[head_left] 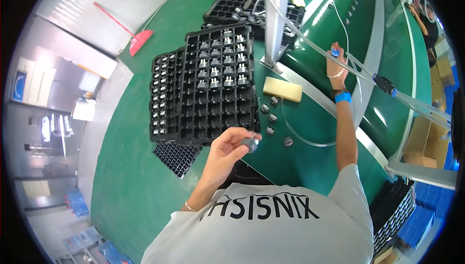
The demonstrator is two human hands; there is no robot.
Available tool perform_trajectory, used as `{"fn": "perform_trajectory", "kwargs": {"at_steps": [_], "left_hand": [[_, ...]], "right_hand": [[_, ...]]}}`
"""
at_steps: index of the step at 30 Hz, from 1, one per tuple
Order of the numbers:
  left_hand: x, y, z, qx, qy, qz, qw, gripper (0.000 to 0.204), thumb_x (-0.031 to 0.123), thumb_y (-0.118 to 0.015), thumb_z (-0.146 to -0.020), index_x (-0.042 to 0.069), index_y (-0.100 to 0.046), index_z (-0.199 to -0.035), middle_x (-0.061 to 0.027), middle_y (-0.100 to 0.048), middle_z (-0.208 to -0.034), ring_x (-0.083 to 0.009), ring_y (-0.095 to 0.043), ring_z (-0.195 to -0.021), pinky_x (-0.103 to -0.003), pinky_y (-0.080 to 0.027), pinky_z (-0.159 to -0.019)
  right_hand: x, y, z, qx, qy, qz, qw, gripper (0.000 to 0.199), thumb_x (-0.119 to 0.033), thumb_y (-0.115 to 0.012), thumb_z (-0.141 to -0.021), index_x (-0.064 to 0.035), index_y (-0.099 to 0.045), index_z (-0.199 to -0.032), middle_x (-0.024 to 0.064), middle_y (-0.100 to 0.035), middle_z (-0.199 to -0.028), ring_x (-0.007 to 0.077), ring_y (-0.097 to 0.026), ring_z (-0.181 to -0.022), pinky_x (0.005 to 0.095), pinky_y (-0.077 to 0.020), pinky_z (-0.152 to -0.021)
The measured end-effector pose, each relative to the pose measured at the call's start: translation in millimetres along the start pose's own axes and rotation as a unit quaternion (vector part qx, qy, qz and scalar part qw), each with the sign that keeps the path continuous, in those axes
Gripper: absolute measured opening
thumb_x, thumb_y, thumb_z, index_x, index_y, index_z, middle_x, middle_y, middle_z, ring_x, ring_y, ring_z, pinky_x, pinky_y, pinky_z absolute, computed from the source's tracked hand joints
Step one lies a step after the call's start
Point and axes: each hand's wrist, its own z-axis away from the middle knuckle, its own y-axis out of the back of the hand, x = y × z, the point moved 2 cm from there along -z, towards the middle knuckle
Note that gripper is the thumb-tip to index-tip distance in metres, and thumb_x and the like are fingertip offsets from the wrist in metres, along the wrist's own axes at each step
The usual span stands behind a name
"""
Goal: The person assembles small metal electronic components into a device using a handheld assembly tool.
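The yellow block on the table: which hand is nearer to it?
Right. The right hand is raised just beyond the yellow block; the left hand is farther, holding a small grey part.

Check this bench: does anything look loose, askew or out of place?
Yes. Five small grey parts lie loose on the green bench beside the black tray, not in its pockets. The trays are stacked crookedly.
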Motion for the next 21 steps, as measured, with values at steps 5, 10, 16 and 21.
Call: {"fn": "perform_trajectory", "kwargs": {"at_steps": [5,10,16,21], "left_hand": [[10,0,-13,0.044,-0.083,-0.035,0.995,0.031,-0.009,-0.058,-0.077,-0.002,-0.052,-0.106,-0.0064,-0.056,-0.102,-0.0125,-0.056,-0.095,-0.024,-0.045,-0.084],[11,1,-29,0.036,-0.126,-0.033,0.991,0.029,-0.013,-0.06,-0.069,-0.002,-0.058,-0.096,-0.0097,-0.051,-0.103,-0.0152,-0.054,-0.093,-0.026,-0.046,-0.08],[8,-4,-29,-0.01,-0.184,-0.051,0.982,0.027,-0.013,-0.064,-0.07,-0.006,-0.062,-0.095,-0.0104,-0.05,-0.101,-0.017,-0.058,-0.089,-0.026,-0.052,-0.078],[6,-9,-22,0.011,-0.202,-0.102,0.974,0.031,-0.01,-0.07,-0.064,-0.004,-0.062,-0.093,-0.0104,-0.052,-0.098,-0.0163,-0.055,-0.087,-0.026,-0.05,-0.072]], "right_hand": [[-105,69,-8,-0.129,-0.257,-0.517,0.806,0.022,-0.015,-0.061,-0.083,0.0013,-0.057,-0.098,0.0022,-0.057,-0.083,0.0111,-0.052,-0.077,0.0241,-0.0429,-0.068],[-230,165,-15,-0.305,-0.378,-0.827,0.284,0.04,-0.027,-0.053,-0.086,-0.002,-0.043,-0.116,0.009,-0.055,-0.104,0.0162,-0.054,-0.097,0.027,-0.0426,-0.084],[-247,192,-13,-0.394,-0.373,-0.771,0.333,0.043,-0.032,-0.046,-0.089,0.0016,-0.045,-0.115,0.0102,-0.056,-0.103,0.0158,-0.056,-0.092,0.0276,-0.0452,-0.082],[-246,200,-5,-0.406,-0.377,-0.753,0.355,0.042,-0.028,-0.048,-0.088,-0.0004,-0.042,-0.119,0.0119,-0.054,-0.106,0.0176,-0.055,-0.096,0.0303,-0.046,-0.084]]}}
